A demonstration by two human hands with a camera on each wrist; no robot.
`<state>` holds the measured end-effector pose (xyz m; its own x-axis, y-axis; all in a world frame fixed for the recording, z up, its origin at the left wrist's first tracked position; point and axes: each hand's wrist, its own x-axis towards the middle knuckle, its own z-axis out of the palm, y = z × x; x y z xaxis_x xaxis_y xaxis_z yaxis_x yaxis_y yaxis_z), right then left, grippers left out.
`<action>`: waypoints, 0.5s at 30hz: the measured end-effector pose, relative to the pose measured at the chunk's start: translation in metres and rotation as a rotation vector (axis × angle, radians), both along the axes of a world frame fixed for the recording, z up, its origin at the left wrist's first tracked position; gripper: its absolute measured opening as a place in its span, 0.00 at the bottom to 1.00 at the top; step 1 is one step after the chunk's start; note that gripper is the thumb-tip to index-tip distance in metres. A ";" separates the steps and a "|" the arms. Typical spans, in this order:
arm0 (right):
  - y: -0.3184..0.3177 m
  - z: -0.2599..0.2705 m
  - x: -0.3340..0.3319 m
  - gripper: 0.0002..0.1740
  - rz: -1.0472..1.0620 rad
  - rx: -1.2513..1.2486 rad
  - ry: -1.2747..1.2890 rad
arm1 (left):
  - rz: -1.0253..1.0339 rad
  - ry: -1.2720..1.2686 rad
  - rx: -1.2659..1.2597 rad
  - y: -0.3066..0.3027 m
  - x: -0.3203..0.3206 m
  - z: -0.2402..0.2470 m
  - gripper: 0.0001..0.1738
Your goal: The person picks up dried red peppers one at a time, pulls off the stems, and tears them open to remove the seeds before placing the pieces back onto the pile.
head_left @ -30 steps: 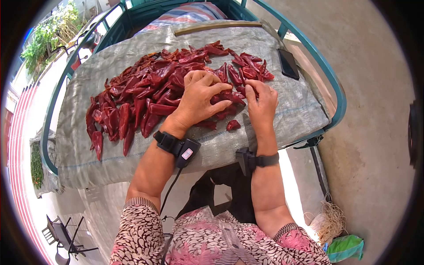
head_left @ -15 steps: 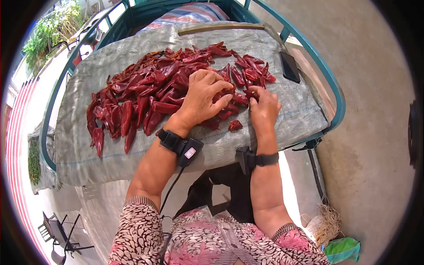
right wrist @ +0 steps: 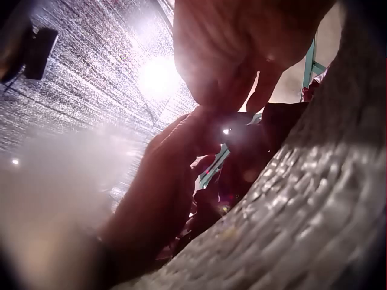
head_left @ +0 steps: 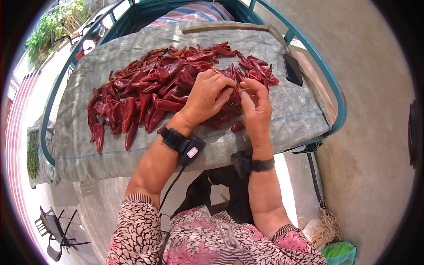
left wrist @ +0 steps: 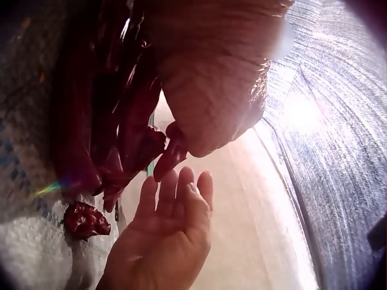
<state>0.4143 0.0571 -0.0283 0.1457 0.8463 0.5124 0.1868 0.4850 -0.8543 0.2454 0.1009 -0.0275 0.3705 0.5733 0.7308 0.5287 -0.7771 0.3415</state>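
A heap of dried red chili peppers (head_left: 152,81) lies on a grey woven sack sheet (head_left: 75,137). Over the heap's near right part, my left hand (head_left: 206,97) pinches a small red chili pepper (left wrist: 172,154), whose end sticks out under the fingers in the left wrist view. My right hand (head_left: 257,110) faces it from the right, thumb and forefinger apart in the head view. In the left wrist view its loosely bent fingertips come close under the pepper's lower end. One short, crumpled chili pepper (head_left: 237,126) lies alone on the sheet, just below the hands.
A teal cart rail (head_left: 324,84) curves around the sheet. A black phone (head_left: 293,70) lies at the right edge and a wooden strip (head_left: 225,28) at the back. Behind it is a striped bag (head_left: 190,13). A black chair (head_left: 59,229) stands on the floor at lower left.
My right hand reached into peppers on the right, then moved left toward the left hand, its thumb and forefinger parting. The left hand's fingers have drawn together around a pepper.
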 end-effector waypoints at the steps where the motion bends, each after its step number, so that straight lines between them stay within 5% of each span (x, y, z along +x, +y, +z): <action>1: 0.006 -0.007 0.004 0.18 -0.087 0.005 -0.018 | 0.014 -0.015 -0.001 0.001 -0.001 -0.002 0.14; 7: 0.036 -0.022 0.032 0.16 -0.346 -0.077 -0.427 | 0.133 -0.096 0.041 0.005 0.001 -0.006 0.13; 15: 0.073 -0.019 0.033 0.19 -0.302 -0.138 -0.884 | 0.072 -0.065 0.007 0.003 0.001 -0.007 0.09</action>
<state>0.4470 0.1300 -0.0474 -0.0249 0.8976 0.4400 0.8956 0.2156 -0.3891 0.2466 0.1041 -0.0342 0.2801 0.5914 0.7562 0.5606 -0.7402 0.3713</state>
